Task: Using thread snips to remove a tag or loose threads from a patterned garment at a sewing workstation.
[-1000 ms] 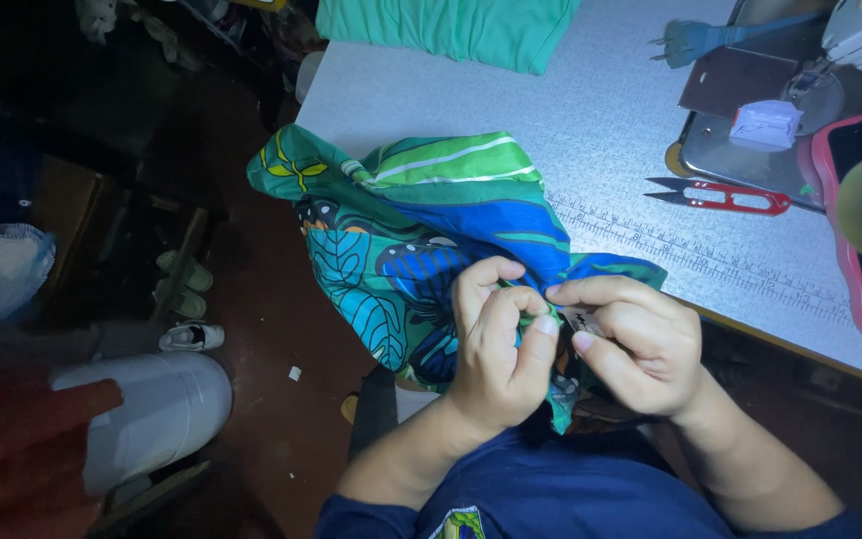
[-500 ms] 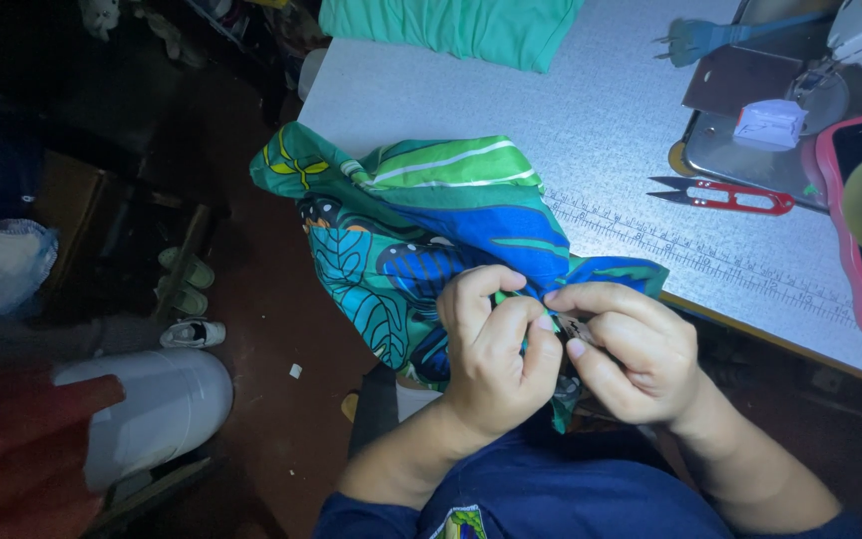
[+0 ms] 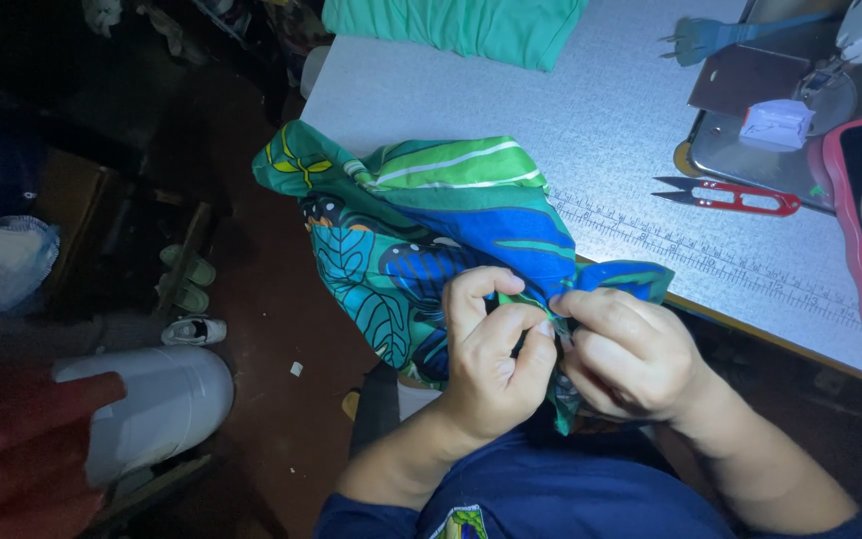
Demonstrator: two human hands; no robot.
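1. The left hand point(image 3: 491, 364) is pinching a fold of the printed cloth point(image 3: 421, 240), fingers curled tight and thumb pressed against them.
2. The right hand point(image 3: 631, 354) is gripping the same fold just beside it, fingers bent closed on the cloth; the two hands are touching at the fingertips.
3. Whether anything small is held between the fingertips, I cannot tell.
4. The cloth, green and blue with a leaf pattern, is lying partly on the table point(image 3: 551, 110) near its front edge and is hanging over that edge into the person's lap.
5. Red-handled snips point(image 3: 730, 197) are lying on the table to the right of the cloth, well apart from both hands.
6. A folded green fabric point(image 3: 461, 25) is lying at the table's far side.
7. A white bucket point(image 3: 152, 399) is standing on the floor to the left, with shoes point(image 3: 187, 299) near it.
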